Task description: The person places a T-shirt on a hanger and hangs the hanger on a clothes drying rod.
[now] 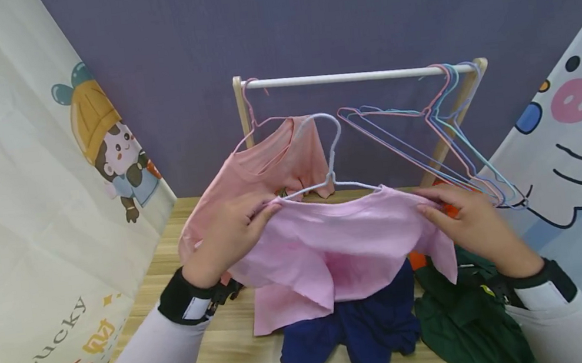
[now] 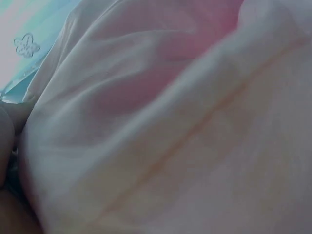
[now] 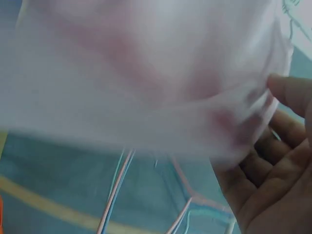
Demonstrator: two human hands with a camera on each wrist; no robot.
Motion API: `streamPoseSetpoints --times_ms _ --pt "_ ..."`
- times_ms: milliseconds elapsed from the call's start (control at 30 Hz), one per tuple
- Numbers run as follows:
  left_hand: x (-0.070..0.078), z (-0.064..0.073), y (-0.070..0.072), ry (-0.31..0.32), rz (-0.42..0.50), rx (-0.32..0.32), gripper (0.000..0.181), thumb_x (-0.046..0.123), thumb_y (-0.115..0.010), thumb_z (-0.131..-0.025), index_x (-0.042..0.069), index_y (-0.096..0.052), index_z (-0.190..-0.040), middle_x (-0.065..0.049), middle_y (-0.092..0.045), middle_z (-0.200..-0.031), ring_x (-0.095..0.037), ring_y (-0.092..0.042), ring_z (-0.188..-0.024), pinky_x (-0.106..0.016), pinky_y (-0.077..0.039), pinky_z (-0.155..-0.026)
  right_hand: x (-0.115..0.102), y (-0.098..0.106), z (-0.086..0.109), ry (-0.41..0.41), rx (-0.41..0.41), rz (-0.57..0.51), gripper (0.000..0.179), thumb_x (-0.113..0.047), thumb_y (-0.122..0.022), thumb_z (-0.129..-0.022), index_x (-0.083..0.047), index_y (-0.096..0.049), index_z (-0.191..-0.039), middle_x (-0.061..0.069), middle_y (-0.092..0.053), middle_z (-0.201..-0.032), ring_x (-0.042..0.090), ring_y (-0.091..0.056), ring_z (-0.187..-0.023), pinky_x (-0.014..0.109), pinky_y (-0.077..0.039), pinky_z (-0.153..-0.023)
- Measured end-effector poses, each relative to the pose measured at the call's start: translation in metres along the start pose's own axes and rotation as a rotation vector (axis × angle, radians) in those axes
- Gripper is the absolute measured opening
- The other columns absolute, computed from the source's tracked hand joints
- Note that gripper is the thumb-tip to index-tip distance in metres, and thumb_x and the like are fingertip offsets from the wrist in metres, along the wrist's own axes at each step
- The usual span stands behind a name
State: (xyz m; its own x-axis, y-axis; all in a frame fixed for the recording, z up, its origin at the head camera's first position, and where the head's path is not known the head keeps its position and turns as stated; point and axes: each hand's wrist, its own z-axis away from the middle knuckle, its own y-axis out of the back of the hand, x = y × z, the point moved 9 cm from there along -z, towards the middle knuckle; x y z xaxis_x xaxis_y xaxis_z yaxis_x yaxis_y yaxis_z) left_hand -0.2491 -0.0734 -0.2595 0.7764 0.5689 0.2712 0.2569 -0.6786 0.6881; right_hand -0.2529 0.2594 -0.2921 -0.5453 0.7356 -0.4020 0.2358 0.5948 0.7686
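Note:
A pink shirt (image 1: 348,223) hangs on a pale lavender hanger (image 1: 332,159), whose hook rises above the neckline. My left hand (image 1: 233,235) pinches the shirt's left shoulder between thumb and fingers. At the opposite shoulder, my right hand (image 1: 466,225) pinches the cloth likewise. Pink fabric (image 2: 146,117) fills most of the left wrist view, so the left fingers barely show there. In the right wrist view, the thumb of my right hand (image 3: 278,161) presses on the edge of the shirt (image 3: 146,87), with the other fingers behind it.
A white-railed rack (image 1: 338,77) stands at the back. From it hang a peach shirt (image 1: 267,160) on a pink hanger at the left and several bare hangers (image 1: 439,124) at the right. Navy clothing (image 1: 349,329) and a dark green garment (image 1: 464,311) lie on the wooden table (image 1: 224,354).

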Motion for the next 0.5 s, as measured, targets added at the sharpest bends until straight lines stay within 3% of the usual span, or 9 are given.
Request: streamPoseSetpoints --times_ms 167,267,367,500 --pt "0.005 0.007 -0.027 -0.038 0.084 -0.103 0.018 0.028 -0.057 -0.092 0.017 -0.068 -0.1 0.006 -0.067 -0.091 -0.001 -0.054 -0.085 -0.028 -0.052 -0.077 -0.016 -0.025 0.007 0.067 -0.094 -0.071 0.029 -0.016 -0.069 -0.082 -0.027 -0.067 -0.108 -0.007 -0.068 -0.099 0.004 -0.059 -0.084 0.014 -0.051 -0.068" --pt "0.001 0.011 -0.037 -0.02 0.096 -0.155 0.019 0.03 -0.056 -0.092 0.018 -0.068 -0.102 0.007 -0.067 -0.093 0.0 -0.053 -0.089 -0.028 -0.051 -0.081 -0.011 -0.038 0.014 -0.004 -0.167 -0.159 0.021 -0.015 -0.066 -0.085 -0.028 -0.067 -0.102 -0.008 -0.067 -0.086 0.005 -0.055 -0.066 0.02 -0.05 -0.054" --pt "-0.007 0.013 -0.041 0.02 0.12 -0.179 0.022 0.029 -0.056 -0.092 0.018 -0.067 -0.108 0.006 -0.067 -0.099 0.0 -0.053 -0.094 -0.028 -0.05 -0.086 -0.002 -0.043 0.02 -0.108 -0.19 -0.27 0.015 -0.015 -0.062 -0.088 -0.025 -0.066 -0.099 -0.004 -0.065 -0.08 0.012 -0.052 -0.059 0.026 -0.047 -0.049" --pt "-0.017 0.014 -0.037 0.048 0.146 -0.152 0.022 0.024 -0.06 -0.091 0.02 -0.067 -0.111 0.007 -0.068 -0.102 0.001 -0.053 -0.097 -0.027 -0.049 -0.088 0.005 -0.041 0.025 -0.194 -0.202 -0.378 0.012 -0.018 -0.057 -0.092 -0.019 -0.065 -0.1 0.0 -0.067 -0.088 0.017 -0.058 -0.068 0.029 -0.054 -0.057"
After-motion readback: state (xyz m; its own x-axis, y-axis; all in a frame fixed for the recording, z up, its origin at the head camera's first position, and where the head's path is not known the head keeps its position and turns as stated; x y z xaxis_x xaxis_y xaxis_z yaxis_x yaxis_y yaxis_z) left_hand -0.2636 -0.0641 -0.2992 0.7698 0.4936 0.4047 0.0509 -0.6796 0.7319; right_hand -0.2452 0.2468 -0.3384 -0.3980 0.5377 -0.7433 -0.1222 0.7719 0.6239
